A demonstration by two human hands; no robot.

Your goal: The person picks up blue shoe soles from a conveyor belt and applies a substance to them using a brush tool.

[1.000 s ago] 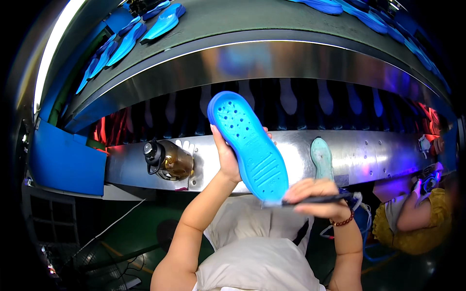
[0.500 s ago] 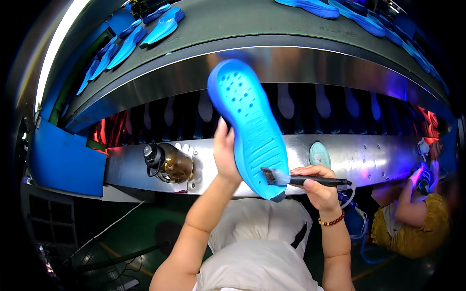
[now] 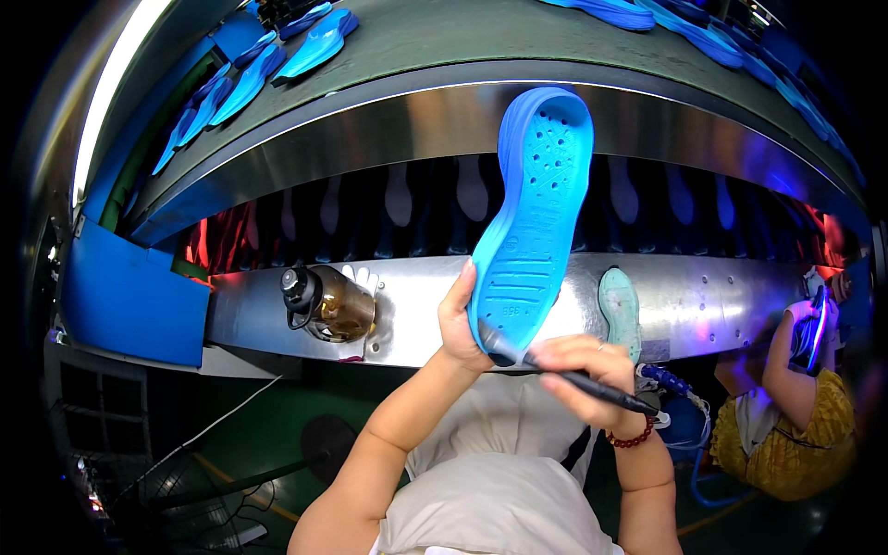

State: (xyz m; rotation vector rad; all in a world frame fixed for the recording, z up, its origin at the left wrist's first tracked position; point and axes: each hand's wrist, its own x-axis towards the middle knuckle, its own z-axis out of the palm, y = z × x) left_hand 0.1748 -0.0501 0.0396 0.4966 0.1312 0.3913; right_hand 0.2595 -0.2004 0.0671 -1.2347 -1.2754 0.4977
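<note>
A bright blue shoe sole (image 3: 536, 213) is held up in front of me, its hollow inner face toward me and its toe or heel end with small holes pointing away. My left hand (image 3: 460, 324) grips its near end from the left, thumb along the edge. In my right hand (image 3: 592, 370) is a brush with a black handle (image 3: 606, 390). Its pale, dark-tipped bristles (image 3: 502, 344) touch the sole's near end and are smeared by motion.
On the metal ledge stand a brown bottle with a black lid (image 3: 335, 303), white gloves (image 3: 361, 277) and a pale green insole-shaped piece (image 3: 618, 310). Beyond, a green conveyor belt (image 3: 444, 42) carries blue soles (image 3: 319, 44). A co-worker (image 3: 786, 416) sits at right.
The sole has swung from leaning left to leaning right, and my left hand has shifted toward its near end. The brush has moved slightly left, its handle now slanting down to the right.
</note>
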